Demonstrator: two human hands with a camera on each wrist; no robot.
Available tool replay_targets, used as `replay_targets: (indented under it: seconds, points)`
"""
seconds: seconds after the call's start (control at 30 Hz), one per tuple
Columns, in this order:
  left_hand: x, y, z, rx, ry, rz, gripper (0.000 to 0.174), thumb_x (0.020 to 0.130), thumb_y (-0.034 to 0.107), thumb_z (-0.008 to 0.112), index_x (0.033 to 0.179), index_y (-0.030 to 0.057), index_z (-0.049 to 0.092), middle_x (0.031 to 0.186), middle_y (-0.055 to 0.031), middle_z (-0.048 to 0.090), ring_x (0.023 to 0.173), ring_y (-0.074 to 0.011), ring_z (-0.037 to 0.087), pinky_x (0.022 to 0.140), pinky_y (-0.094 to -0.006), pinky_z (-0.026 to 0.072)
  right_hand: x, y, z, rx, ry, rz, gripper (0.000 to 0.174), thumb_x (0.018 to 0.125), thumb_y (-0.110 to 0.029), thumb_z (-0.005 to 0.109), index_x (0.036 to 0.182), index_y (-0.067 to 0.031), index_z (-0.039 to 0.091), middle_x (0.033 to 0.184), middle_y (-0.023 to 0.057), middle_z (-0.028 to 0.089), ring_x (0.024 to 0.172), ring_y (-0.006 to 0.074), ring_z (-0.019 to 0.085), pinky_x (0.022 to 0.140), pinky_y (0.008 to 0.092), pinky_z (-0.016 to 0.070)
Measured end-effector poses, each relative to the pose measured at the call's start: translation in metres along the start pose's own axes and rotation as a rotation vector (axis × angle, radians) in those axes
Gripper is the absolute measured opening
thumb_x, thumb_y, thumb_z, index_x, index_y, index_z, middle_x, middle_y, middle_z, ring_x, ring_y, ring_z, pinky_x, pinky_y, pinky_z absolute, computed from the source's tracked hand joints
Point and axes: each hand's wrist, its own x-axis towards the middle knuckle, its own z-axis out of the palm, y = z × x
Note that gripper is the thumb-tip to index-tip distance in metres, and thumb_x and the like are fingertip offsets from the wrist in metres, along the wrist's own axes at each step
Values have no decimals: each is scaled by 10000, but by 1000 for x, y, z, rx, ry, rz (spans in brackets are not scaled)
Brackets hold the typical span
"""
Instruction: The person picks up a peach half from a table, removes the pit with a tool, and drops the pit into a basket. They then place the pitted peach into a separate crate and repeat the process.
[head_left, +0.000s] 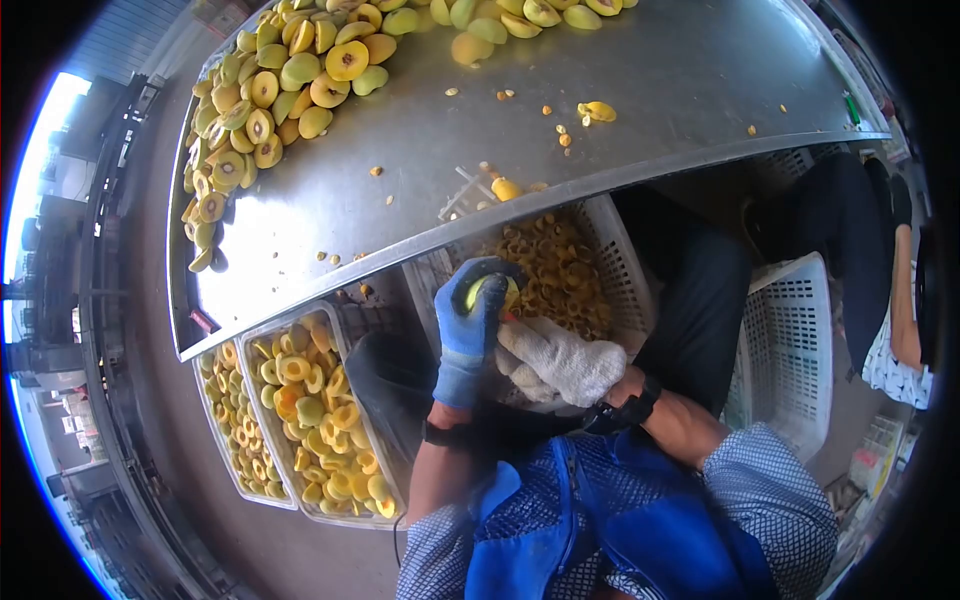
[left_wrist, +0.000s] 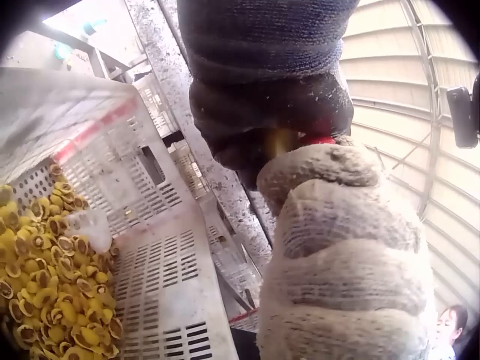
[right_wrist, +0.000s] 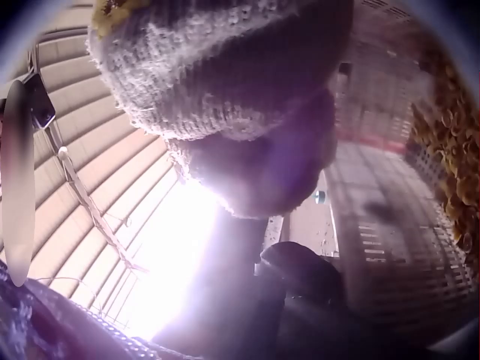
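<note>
My left hand (head_left: 466, 325), in a blue glove with dark fingers, grips a yellow-green peach (head_left: 511, 294) between thumb and fingers. Beside it, my right hand (head_left: 570, 362) wears a thick white knitted glove. Its fingers curl round a small tool that is mostly hidden; a red part (left_wrist: 321, 140) of it shows between the gloves in the left wrist view. Both hands meet over the near side of a white slotted crate (head_left: 628, 245), which holds many brownish-yellow fruit scraps (head_left: 560, 270). In the right wrist view, the white glove (right_wrist: 217, 82) fills the upper middle.
A steel table (head_left: 420, 150) spans the front, with a pile of halved peaches (head_left: 300, 75) at its far left and scattered bits. Two crates of peach halves (head_left: 335, 430) stand at left. Another white crate (head_left: 800, 350) and a person's dark-clad leg (head_left: 835, 225) are at right.
</note>
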Motion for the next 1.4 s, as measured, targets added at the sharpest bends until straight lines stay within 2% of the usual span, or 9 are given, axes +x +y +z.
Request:
replay_targets:
  seconds: [0.37, 0.57, 0.63, 0.73, 0.83, 0.93, 1.1, 1.27, 1.4]
  points:
    - [-3, 5, 1, -552, -286, -9, 551, 954, 500, 543, 976, -43, 637, 889, -123, 665, 765, -190, 645, 707, -302, 525, -5, 19, 4, 71, -144, -83, 382, 982, -466, 523, 897, -100, 589, 630, -28, 470, 468, 99, 402, 460, 249, 324]
    - [-15, 2, -16, -680, 243, -106, 507, 1007, 479, 452, 1014, 0, 617, 958, -113, 667, 871, -213, 639, 801, -332, 519, 1, 27, -22, -327, -101, -303, 235, 991, -337, 546, 1000, -110, 604, 820, -20, 573, 665, 95, 536, 554, 225, 411]
    - [-32, 38, -68, 40, 367, 8, 476, 1022, 432, 439, 1013, -6, 625, 963, -105, 671, 908, -194, 627, 831, -335, 504, 4, 33, -37, -486, -45, -427, 191, 996, -291, 549, 1041, -116, 611, 900, -18, 612, 750, 87, 587, 595, 212, 441]
    - [-66, 90, -162, 1227, 343, -196, 387, 908, 419, 589, 1003, 51, 663, 972, -113, 674, 923, -258, 634, 855, -382, 478, 2, 27, -42, 200, -9, 22, 151, 1001, -271, 548, 1074, -160, 620, 943, -50, 631, 694, 51, 565, 590, 178, 438]
    - [-77, 125, -197, 1641, 119, -383, 360, 795, 406, 738, 994, 108, 700, 981, -122, 677, 938, -321, 642, 878, -429, 451, 6, 34, -62, 337, -128, 90, 171, 1000, -263, 556, 1154, -196, 589, 935, -71, 623, 639, 14, 500, 518, 162, 398]
    - [-6, 132, -173, 1325, 150, -137, 333, 839, 269, 728, 1088, 54, 681, 1017, -146, 678, 898, -280, 668, 783, -395, 520, 11, 23, -44, 189, 65, -19, 200, 1000, -354, 546, 1060, -172, 602, 832, -85, 569, 561, 16, 439, 494, 173, 364]
    - [205, 98, -77, 1199, -74, 248, 511, 852, 427, 688, 1212, 76, 596, 1112, -191, 655, 1021, -343, 630, 859, -423, 502, 9, -1, -46, -135, 131, -43, 270, 994, -388, 557, 888, -143, 595, 674, -103, 473, 563, 14, 420, 492, 203, 339]
    - [353, 35, -8, 1222, -247, 239, 835, 779, 545, 732, 1379, 37, 451, 1211, -226, 627, 1141, -373, 595, 964, -427, 468, 24, 23, -82, -83, 212, 5, 300, 988, -386, 562, 1024, -95, 625, 789, -45, 577, 628, 51, 524, 533, 222, 413]
    - [366, 16, 1, 1428, -239, 264, 795, 753, 506, 747, 1358, 83, 454, 1159, -197, 649, 1066, -374, 622, 891, -448, 500, 32, 49, -84, -318, 340, -356, 340, 1001, -384, 517, 953, -68, 633, 780, 35, 620, 716, 168, 589, 645, 312, 455]
